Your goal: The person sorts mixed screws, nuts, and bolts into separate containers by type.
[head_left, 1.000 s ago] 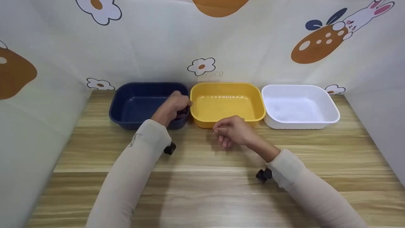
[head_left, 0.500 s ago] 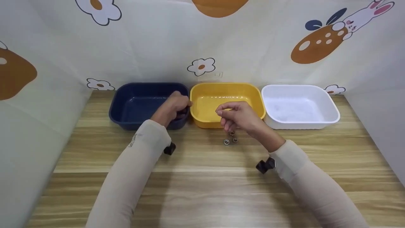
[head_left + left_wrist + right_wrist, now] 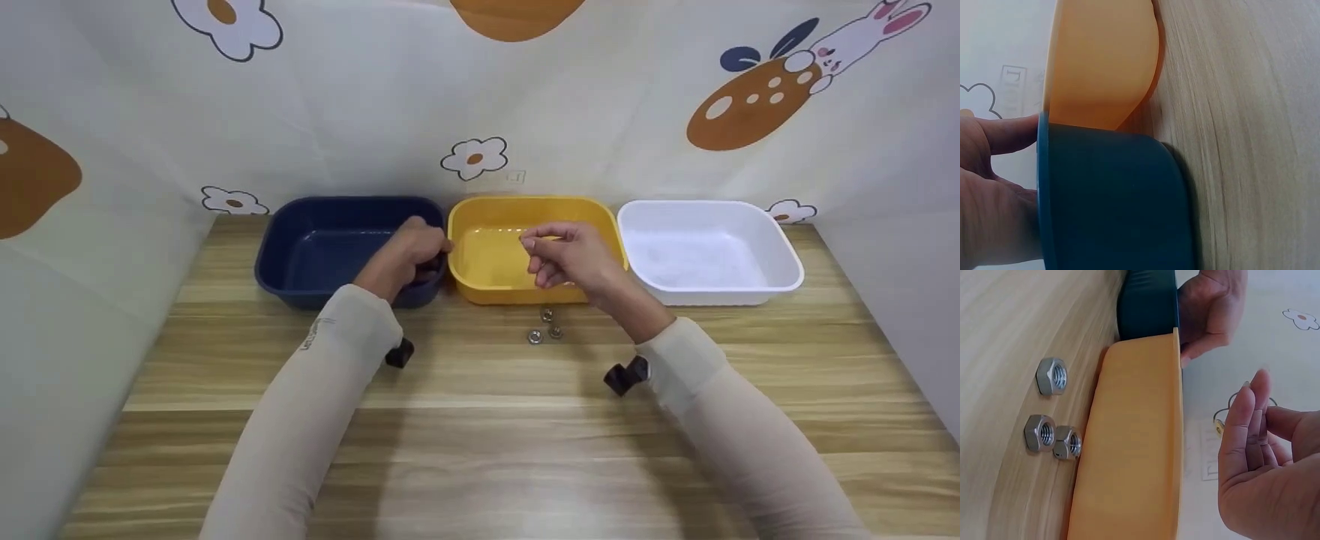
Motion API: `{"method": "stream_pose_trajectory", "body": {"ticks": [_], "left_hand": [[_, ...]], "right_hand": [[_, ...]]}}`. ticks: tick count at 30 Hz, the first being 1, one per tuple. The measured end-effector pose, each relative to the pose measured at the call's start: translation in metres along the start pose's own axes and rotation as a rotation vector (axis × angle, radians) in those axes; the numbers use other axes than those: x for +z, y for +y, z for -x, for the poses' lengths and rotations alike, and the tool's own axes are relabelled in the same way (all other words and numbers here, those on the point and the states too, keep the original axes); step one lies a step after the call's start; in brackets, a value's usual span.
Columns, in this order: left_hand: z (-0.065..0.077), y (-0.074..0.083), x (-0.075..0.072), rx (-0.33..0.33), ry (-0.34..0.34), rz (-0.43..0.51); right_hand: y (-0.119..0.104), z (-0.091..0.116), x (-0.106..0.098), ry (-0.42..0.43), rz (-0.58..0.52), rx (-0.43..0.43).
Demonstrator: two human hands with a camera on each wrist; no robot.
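My left hand grips the right wall of the navy blue bin, next to the yellow bin; most of its fingers are hidden inside. In the right wrist view, a fingertip of the left hand reaches the rim where the two bins meet. Over the yellow bin hangs my right hand, its fingers bent and the thumb close to the index fingertip. Whether something small sits between them cannot be seen. Three metal hex nuts lie on the table in front of the yellow bin.
A white bin stands to the right, in line with the other two. Behind the row hangs a patterned cloth, with pale side walls left and right. The wood-grain table extends toward me.
My right hand has risen from the table in front of the yellow bin to above that bin, uncovering the three nuts. My left hand has stayed at the blue bin's wall.
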State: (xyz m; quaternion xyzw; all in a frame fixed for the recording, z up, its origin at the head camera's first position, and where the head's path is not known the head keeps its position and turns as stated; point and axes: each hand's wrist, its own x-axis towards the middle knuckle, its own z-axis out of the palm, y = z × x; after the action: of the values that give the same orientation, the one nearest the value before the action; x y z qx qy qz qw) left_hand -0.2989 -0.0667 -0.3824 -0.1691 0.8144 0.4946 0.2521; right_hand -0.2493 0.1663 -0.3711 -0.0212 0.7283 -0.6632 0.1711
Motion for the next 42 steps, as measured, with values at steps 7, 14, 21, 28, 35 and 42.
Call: {"method": "stream_pose_trajectory", "body": {"ticks": [7,14,21,28,35,42], "left_hand": [[0.0,0.002,0.001,-0.026,0.013,-0.027],[-0.002,0.001,0.001,-0.032,0.01,-0.031],[-0.002,0.001,0.001,-0.03,0.011,-0.034],[0.002,0.001,0.0,0.006,-0.015,0.015],[0.003,0.008,0.003,-0.01,0.012,-0.021],[0.001,0.009,0.005,-0.027,0.045,-0.034]], "right_hand": [[0.001,-0.004,-0.006,0.054,-0.009,0.032],[0.002,-0.004,-0.008,0.061,-0.021,0.033],[0.002,-0.003,-0.008,0.065,-0.003,0.06],[0.003,-0.003,-0.008,0.053,-0.005,0.044],[-0.003,-0.002,-0.01,0.017,0.047,0.039],[-0.01,0.0,-0.013,-0.011,0.096,0.029]]}}
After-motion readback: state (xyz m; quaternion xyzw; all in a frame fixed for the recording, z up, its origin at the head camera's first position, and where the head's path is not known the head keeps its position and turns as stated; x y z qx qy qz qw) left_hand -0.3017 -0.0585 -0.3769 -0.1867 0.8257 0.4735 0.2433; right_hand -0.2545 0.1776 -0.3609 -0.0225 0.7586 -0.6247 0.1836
